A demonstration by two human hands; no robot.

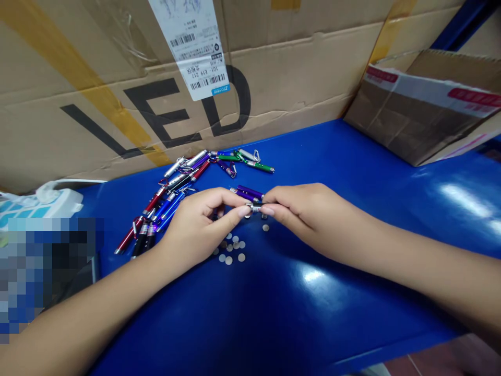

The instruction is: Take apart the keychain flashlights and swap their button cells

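Note:
My left hand and my right hand meet over the blue table, each pinching one end of a small silver and black mini flashlight. Fingers cover most of it, and its far ends are hidden. Just behind the fingertips lie purple mini flashlights. Several small round silver discs, like button cells, are scattered on the table below my left hand. To the left and behind, an arc of mini flashlights in red, blue, black, silver and green lies on the table, some with clips.
A large cardboard box marked LED stands along the back of the blue table. An open carton sits at the back right. At the left edge are a white and light-blue object and a blurred-out patch.

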